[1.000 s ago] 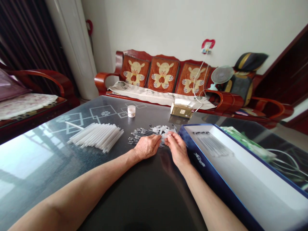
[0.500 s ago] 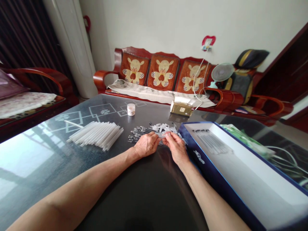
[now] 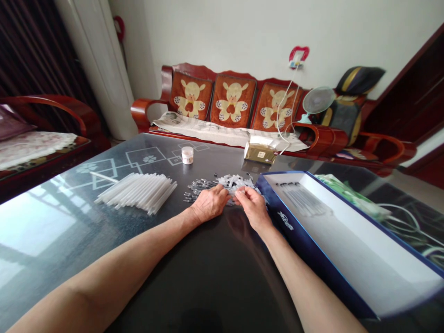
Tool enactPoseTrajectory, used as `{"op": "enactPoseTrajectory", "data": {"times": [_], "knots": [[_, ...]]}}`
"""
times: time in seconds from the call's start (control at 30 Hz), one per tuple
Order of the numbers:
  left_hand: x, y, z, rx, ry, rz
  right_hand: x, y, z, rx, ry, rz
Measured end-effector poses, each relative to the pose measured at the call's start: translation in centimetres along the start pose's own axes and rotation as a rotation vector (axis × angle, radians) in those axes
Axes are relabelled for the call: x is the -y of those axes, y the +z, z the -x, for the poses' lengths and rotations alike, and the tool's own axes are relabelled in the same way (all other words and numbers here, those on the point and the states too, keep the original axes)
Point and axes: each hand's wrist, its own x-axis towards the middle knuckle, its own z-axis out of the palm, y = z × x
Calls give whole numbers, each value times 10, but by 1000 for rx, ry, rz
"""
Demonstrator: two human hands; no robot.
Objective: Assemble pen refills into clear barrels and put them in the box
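My left hand (image 3: 210, 203) has its fingers curled together at the near edge of a pile of dark pen refills (image 3: 198, 187) with metallic tips. What it pinches is hidden by the fingers. Close by on the right, my right hand (image 3: 254, 206) holds thumb and fingertips together, and the small piece between them is too small to make out. Beyond both hands lies a heap of small white plastic parts (image 3: 232, 181). A stack of translucent white tubes (image 3: 140, 192) lies to the left of my left hand.
Right of my hands stands a blue box (image 3: 298, 249) with a white inside, holding a row of clear tubes with dark ends (image 3: 301, 199). A small white jar (image 3: 188, 156) and a tissue box (image 3: 261, 152) stand farther back. A green-and-white packet (image 3: 354, 196) lies beyond the box.
The whole view has shifted slightly. Both hands stay close together over the same spot, with only small finger movements.
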Motion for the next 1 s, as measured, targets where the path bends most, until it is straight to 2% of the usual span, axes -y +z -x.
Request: {"op": "enactPoseTrajectory", "data": {"times": [0.2,0.3,0.4,0.5,0.57,0.67,0.73,0.8,1.0], "knots": [[3,3,-2,-144,133,-75,24,-14,2,185,-438,747],[1,-1,-1,-223,163,-51,45,-17,4,235,-520,1003],[-2,-8,-1,-341,145,-26,71,-45,1,144,-579,1105],[-2,-12,-2,-407,126,7,90,-100,-7,-129,-460,1242],[-1,-11,-2,-408,121,29,92,-137,-11,-251,-249,1394],[1,-6,-2,-373,97,47,80,-171,-13,-144,120,1530],[2,-3,-2,-352,78,53,67,-174,-12,-23,260,1588],[3,-1,-1,-345,57,54,56,-168,-12,47,300,1623],[6,1,-1,-346,36,66,40,-150,-21,68,328,1686]]}}
